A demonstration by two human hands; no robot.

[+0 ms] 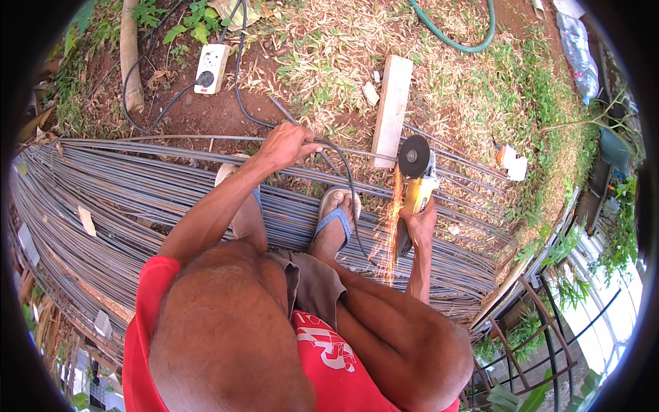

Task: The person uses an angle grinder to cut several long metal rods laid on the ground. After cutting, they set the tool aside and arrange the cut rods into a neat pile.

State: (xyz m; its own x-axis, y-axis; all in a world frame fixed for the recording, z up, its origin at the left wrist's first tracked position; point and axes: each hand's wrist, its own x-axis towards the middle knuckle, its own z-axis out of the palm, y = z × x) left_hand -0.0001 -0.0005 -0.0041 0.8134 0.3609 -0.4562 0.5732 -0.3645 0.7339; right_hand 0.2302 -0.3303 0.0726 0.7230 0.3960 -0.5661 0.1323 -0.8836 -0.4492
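My right hand [420, 221] is closed round the body of a yellow angle grinder [417, 195]. Its dark disc [414, 157] meets a thin steel rod [353, 150] beside the near end of a wooden block [393, 103]. Orange sparks [392, 237] stream from there toward me, down past my right wrist. Further left, my left hand [285, 146] grips the same rod, its fingers wrapped round it. A black cord [349, 168] loops from near that hand down between my foot and the grinder.
Long steel rods [137, 178] lie in a wide bundle under my sandalled feet [336, 216]. A white power strip [211, 69] with a plugged-in cord rests on soil at the far left. Beyond are a green hose [456, 44], dry leaves and a plastic bottle [583, 75].
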